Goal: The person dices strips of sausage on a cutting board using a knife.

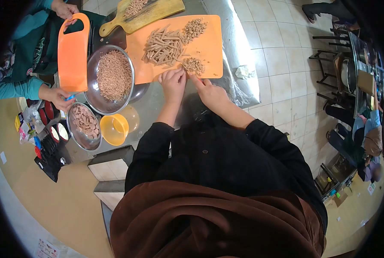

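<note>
Head view: a heap of strips is borne by an orange board on the bench; beside it lie a near pile and a far pile of short bits. The left grip is set with bent fingers at the board's near edge, by the near pile; whether a strip is pinched there cannot be told. The right grip is placed just beside it, fingers curled, but what is grasped, if anything, cannot be made out. Cutting of strips into bits seems to be in hand. Strips are best lined up in small bunches, steadied with fingertips tucked back, and cut at even spacing; the near pile should be nudged clear of the cut.
</note>
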A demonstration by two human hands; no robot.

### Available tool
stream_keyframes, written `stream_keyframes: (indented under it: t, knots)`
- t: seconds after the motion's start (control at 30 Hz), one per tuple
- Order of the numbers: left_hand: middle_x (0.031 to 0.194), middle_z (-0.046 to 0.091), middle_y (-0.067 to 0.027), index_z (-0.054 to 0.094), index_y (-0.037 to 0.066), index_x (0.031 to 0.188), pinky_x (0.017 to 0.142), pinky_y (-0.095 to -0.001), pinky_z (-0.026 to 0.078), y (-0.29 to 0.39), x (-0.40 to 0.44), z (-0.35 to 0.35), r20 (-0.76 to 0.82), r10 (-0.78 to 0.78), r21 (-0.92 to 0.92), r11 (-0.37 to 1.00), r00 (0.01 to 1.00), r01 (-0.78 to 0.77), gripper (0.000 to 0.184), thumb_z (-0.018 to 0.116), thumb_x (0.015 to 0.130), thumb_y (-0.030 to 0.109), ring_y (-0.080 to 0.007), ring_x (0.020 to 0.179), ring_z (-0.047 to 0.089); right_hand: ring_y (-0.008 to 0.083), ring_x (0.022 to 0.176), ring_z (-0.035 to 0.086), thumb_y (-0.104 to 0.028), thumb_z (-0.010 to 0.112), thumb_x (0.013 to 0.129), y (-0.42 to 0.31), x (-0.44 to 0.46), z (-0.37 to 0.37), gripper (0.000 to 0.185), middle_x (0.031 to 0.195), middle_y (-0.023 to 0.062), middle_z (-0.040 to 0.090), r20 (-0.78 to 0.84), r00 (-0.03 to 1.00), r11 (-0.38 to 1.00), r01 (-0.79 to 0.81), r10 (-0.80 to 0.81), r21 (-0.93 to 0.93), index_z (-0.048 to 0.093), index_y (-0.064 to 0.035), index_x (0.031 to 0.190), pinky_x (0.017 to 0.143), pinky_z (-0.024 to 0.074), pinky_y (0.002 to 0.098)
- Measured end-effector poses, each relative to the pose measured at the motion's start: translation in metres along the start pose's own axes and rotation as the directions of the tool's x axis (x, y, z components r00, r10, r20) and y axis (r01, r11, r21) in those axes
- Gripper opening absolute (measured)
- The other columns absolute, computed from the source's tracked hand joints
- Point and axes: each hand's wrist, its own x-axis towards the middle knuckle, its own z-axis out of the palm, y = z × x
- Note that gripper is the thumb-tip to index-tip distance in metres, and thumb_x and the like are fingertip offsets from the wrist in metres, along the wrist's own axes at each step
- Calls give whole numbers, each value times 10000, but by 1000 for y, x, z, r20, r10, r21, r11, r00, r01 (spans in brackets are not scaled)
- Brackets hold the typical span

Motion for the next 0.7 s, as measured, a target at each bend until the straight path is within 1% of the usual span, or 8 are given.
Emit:
stream_keyframes:
  t: [0.03, 0.1, 0.23, 0.3, 0.4, 0.6, 0.63, 0.7]
  knots:
    - [928, 693, 26, 734, 115, 856, 908, -356, 359, 1, 0, 0, -4, -5, 0, 1000, 1000, 5, 100, 766, 764, 139, -178, 936, 608, 321, 576, 659, -192, 560, 924, 0, -1, -2, 558, 881, 148, 633, -1, 1000, 1000, 0, 0, 1, 378, -133, 1448, 483, 549, 396]
    - [928, 693, 31, 735, 118, 859, 911, -356, 357, 1, 1, 1, -9, -7, -1, 1000, 1000, 7, 103, 767, 764, 139, -175, 934, 608, 306, 826, 684, -125, 526, 891, -4, -7, -15, 590, 991, 150, 629, 206, 974, 995, -95, 95, -11, 375, -159, 1460, 612, 582, 389]
    - [920, 685, 41, 731, 136, 831, 912, -375, 359, 1, 1, 2, -33, -20, -41, 999, 999, 19, 96, 769, 743, 135, -186, 922, 603, 305, 788, 686, -150, 536, 904, 0, -25, -17, 575, 978, 146, 633, 269, 953, 989, -148, 139, 14, 380, -160, 1457, 589, 579, 397]
    - [929, 685, 41, 732, 136, 833, 917, -378, 356, 0, 0, 3, -31, -29, -54, 998, 999, 28, 98, 770, 742, 136, -186, 928, 602, 341, 596, 646, -228, 555, 943, 2, -29, -16, 543, 872, 132, 619, 20, 998, 993, -54, 52, 103, 378, -177, 1454, 499, 547, 419]
    - [942, 685, 41, 729, 133, 826, 928, -388, 347, -1, -1, 3, -17, -46, -44, 998, 999, 45, 95, 769, 740, 135, -187, 945, 596, 289, 693, 671, -179, 571, 900, -1, -23, -18, 552, 879, 128, 627, 115, 989, 991, -100, 89, 92, 416, -164, 1429, 505, 563, 398]
    - [929, 676, 36, 721, 132, 815, 938, -401, 338, -1, -3, 2, -16, -86, -46, 995, 996, 85, 85, 765, 743, 143, -193, 964, 585, 280, 742, 668, -163, 576, 889, -3, -15, -7, 539, 854, 114, 620, 60, 997, 996, -57, 52, 71, 439, -165, 1410, 496, 560, 389]
    - [926, 674, 33, 721, 130, 814, 936, -402, 339, -1, -3, 1, -2, -99, -52, 994, 995, 99, 86, 766, 743, 146, -196, 963, 585, 280, 742, 668, -163, 576, 889, -3, -14, -7, 539, 854, 114, 620, 61, 997, 996, -55, 51, 73, 439, -165, 1410, 496, 560, 389]
    - [923, 672, 29, 720, 128, 813, 934, -404, 340, -2, -3, 1, 10, -113, -59, 992, 994, 113, 87, 767, 743, 148, -198, 963, 584, 338, 601, 642, -220, 552, 943, -1, -14, -6, 529, 859, 142, 622, 54, 998, 993, -51, 46, 103, 391, -170, 1444, 502, 550, 420]
